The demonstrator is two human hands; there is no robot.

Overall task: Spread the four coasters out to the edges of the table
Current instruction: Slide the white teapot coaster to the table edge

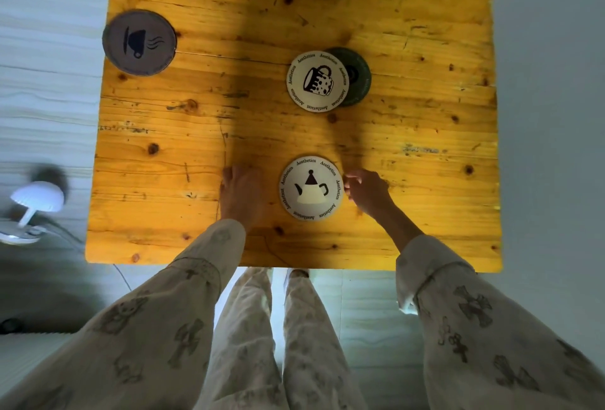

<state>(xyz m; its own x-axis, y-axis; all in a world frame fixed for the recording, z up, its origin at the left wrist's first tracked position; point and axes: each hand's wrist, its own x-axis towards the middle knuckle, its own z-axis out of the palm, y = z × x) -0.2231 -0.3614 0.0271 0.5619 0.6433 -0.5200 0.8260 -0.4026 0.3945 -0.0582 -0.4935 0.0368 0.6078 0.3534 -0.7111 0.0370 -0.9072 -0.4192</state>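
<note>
Four round coasters lie on a yellow wooden table (409, 33). A grey coaster with a steaming cup (139, 42) sits at the far left edge, slightly overhanging it. A white mug coaster (317, 81) lies near the middle and overlaps a dark green coaster (357, 77) beneath its right side. A white teapot coaster (311, 188) lies near the front. My right hand (368, 192) touches the teapot coaster's right rim with its fingertips. My left hand (240, 192) rests on the wood just left of that coaster, fingers curled, holding nothing.
A white lamp (34, 205) with a cable stands on the floor left of the table. A white surface (553, 115) borders the table's right edge. My legs (278, 337) show below the table's front edge.
</note>
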